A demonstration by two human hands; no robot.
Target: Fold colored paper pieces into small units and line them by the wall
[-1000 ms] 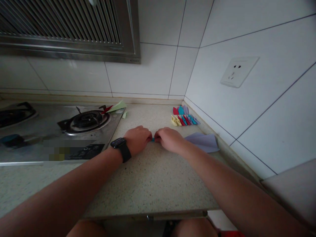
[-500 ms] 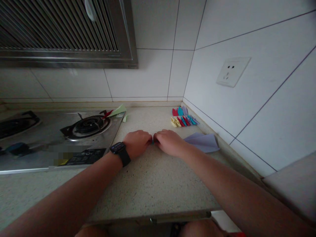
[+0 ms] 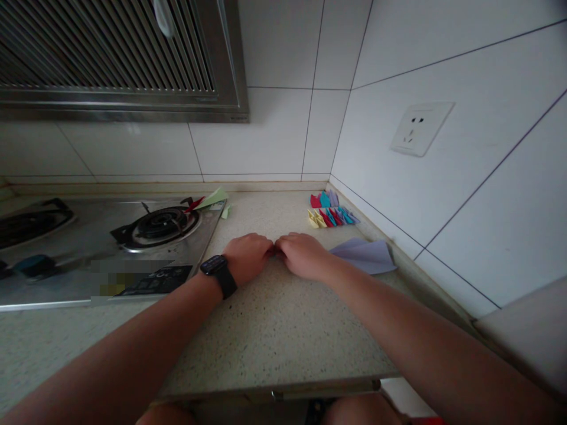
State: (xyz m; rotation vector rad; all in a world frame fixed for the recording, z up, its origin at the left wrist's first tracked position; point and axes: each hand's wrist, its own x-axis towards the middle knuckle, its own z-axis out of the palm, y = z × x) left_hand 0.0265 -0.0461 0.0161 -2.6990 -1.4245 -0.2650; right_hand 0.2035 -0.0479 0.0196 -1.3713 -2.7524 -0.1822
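My left hand (image 3: 248, 255), with a black watch (image 3: 218, 275) on its wrist, is closed low over the speckled counter. My right hand (image 3: 301, 254) is closed too, its fingertips meeting those of the left. Between them is a small piece of teal paper, now almost wholly hidden by the fingers. Just right of my right wrist lies a creased lilac paper sheet (image 3: 365, 256). Farther back, small folded paper pieces (image 3: 332, 218) in yellow, red, teal and lilac stand in a row, with several more (image 3: 323, 199) behind them.
A gas stove (image 3: 93, 236) fills the left side, with green paper (image 3: 213, 198) and red paper (image 3: 193, 205) on its back right corner. The range hood (image 3: 119, 59) overhangs it. A tiled wall with a socket (image 3: 422, 128) bounds the right.
My fingertips have come closer together, covering the teal sliver that showed between them. The whole view has shifted very slightly; the papers lie as before.
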